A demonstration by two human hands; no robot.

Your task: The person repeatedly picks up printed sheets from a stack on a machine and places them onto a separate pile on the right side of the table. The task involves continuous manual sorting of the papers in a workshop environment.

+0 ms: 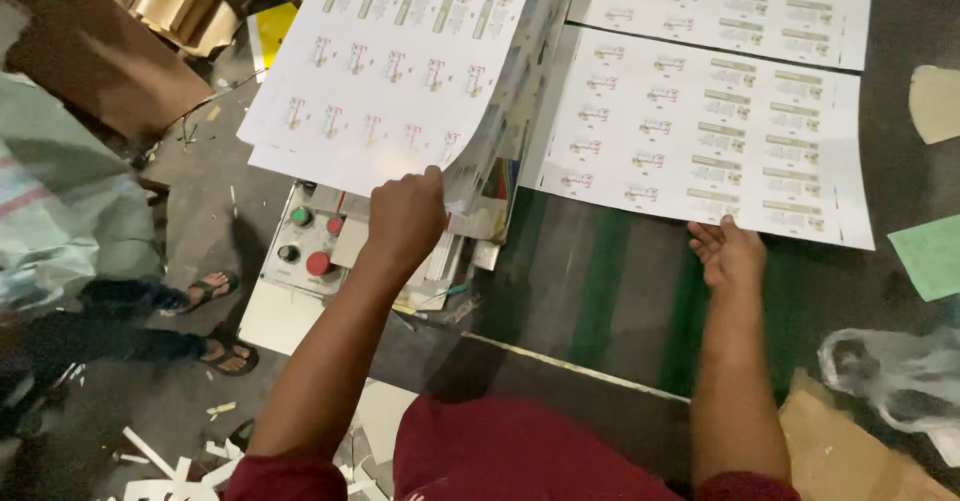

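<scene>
2 hands [405, 216], 3 flat printed sheets [700, 131], 4 btns [318, 263].

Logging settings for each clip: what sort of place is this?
Probably a print or packaging workshop: the left hand lifts large printed sheets, a push-button control panel sits below, and paper offcuts litter the floor.

White label sheets [700, 136] flat on dark table; lifted white sheet stack [390, 71] at left.
</scene>
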